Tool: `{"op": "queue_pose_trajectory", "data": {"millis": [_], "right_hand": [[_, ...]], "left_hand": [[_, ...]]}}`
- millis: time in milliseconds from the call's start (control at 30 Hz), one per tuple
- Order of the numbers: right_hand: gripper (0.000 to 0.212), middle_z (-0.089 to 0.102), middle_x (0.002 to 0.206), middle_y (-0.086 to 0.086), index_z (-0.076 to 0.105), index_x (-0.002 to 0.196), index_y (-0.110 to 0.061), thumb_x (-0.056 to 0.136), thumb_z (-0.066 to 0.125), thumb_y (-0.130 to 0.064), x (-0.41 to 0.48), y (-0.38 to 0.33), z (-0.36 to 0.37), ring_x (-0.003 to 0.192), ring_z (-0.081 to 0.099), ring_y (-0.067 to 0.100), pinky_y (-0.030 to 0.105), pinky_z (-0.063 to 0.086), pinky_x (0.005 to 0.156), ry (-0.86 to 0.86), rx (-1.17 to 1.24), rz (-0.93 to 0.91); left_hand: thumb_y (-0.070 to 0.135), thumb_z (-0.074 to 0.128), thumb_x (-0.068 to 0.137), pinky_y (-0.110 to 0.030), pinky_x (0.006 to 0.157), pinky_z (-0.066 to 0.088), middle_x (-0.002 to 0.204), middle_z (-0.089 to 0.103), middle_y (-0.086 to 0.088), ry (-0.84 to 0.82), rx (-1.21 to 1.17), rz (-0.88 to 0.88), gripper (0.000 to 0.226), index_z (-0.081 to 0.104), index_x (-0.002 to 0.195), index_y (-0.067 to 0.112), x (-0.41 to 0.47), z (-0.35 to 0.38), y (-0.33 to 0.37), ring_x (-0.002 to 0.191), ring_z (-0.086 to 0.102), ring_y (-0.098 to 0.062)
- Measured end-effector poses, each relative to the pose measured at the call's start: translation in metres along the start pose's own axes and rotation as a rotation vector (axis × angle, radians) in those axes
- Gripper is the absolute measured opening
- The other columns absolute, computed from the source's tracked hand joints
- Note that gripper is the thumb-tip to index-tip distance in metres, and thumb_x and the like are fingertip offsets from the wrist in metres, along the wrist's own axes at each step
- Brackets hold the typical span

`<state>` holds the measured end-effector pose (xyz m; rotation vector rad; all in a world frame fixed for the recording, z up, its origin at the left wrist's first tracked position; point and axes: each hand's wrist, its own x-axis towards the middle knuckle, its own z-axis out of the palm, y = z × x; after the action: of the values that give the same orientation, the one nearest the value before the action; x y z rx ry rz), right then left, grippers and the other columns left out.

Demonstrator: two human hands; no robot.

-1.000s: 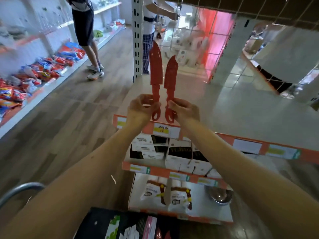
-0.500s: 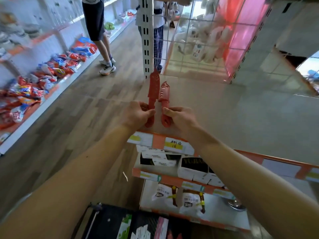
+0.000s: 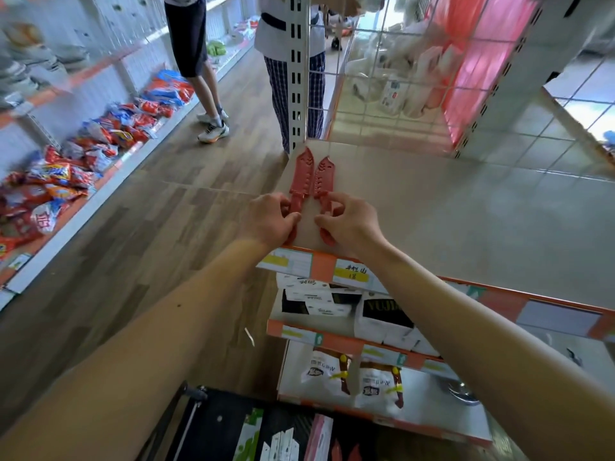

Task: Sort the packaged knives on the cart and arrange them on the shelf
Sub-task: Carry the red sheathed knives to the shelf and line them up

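Two red sheathed knives lie flat side by side at the left front corner of the grey shelf top, tips pointing away from me. My left hand grips the handle of the left red knife. My right hand pinches the handle of the right red knife. More packaged knives lie in the black cart at the bottom edge.
Below the top shelf, white and black boxes fill the middle level and bagged goods lie on the lowest. A perforated upright post stands behind the knives. Two people stand in the wooden aisle, with snack bags on the left shelving.
Both hands have lowered the two red knives from upright in the air down flat onto the shelf top.
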<state>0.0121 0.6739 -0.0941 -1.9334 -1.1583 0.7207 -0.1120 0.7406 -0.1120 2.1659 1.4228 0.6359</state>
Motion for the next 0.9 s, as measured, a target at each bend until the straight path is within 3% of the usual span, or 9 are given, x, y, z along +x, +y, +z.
{"op": "queue_pose_trajectory", "data": {"millis": [200, 433, 667, 767, 900], "right_hand": [[0.039, 0.064, 0.115, 0.013, 0.062, 0.118, -0.006, 0.081, 0.068, -0.016, 0.000, 0.002, 0.007, 0.111, 0.055, 0.026, 0.034, 0.044, 0.097, -0.004, -0.163, -0.098], [0.033, 0.066, 0.109, 0.013, 0.064, 0.113, -0.004, 0.082, 0.067, -0.015, 0.002, 0.004, 0.007, 0.100, 0.060, 0.025, 0.029, 0.046, 0.084, 0.002, -0.178, -0.127], [0.031, 0.068, 0.105, 0.014, 0.065, 0.110, -0.001, 0.082, 0.067, -0.014, 0.001, 0.004, 0.006, 0.096, 0.063, 0.026, 0.031, 0.048, 0.083, 0.008, -0.174, -0.134], [0.030, 0.069, 0.102, 0.014, 0.066, 0.109, -0.002, 0.082, 0.068, -0.015, 0.001, 0.004, 0.006, 0.095, 0.063, 0.027, 0.033, 0.049, 0.084, 0.002, -0.177, -0.132], [0.031, 0.068, 0.103, 0.014, 0.065, 0.110, -0.002, 0.082, 0.068, -0.016, 0.002, 0.006, 0.006, 0.096, 0.062, 0.027, 0.035, 0.049, 0.087, -0.003, -0.180, -0.136]], "left_hand": [[0.014, 0.062, 0.085, -0.024, 0.077, 0.040, 0.105, 0.068, -0.015, -0.014, -0.001, 0.027, 0.025, 0.065, 0.108, 0.005, -0.002, -0.001, 0.003, 0.095, 0.062, -0.028], [0.015, 0.060, 0.086, -0.022, 0.071, 0.037, 0.101, 0.070, -0.014, -0.019, 0.011, 0.040, 0.021, 0.068, 0.103, 0.005, -0.007, -0.004, 0.006, 0.089, 0.061, -0.024], [0.014, 0.067, 0.081, -0.012, 0.066, 0.031, 0.102, 0.068, -0.015, 0.013, -0.045, -0.059, 0.029, 0.063, 0.106, 0.001, -0.009, -0.008, 0.015, 0.087, 0.059, -0.018], [0.017, 0.071, 0.077, -0.019, 0.072, 0.037, 0.104, 0.068, -0.016, 0.043, -0.033, -0.081, 0.034, 0.062, 0.106, 0.001, -0.010, -0.007, 0.018, 0.096, 0.061, -0.024], [0.013, 0.072, 0.075, -0.020, 0.070, 0.039, 0.101, 0.067, -0.014, 0.072, 0.002, -0.068, 0.035, 0.061, 0.106, 0.001, -0.010, -0.006, 0.020, 0.087, 0.059, -0.019]]}}
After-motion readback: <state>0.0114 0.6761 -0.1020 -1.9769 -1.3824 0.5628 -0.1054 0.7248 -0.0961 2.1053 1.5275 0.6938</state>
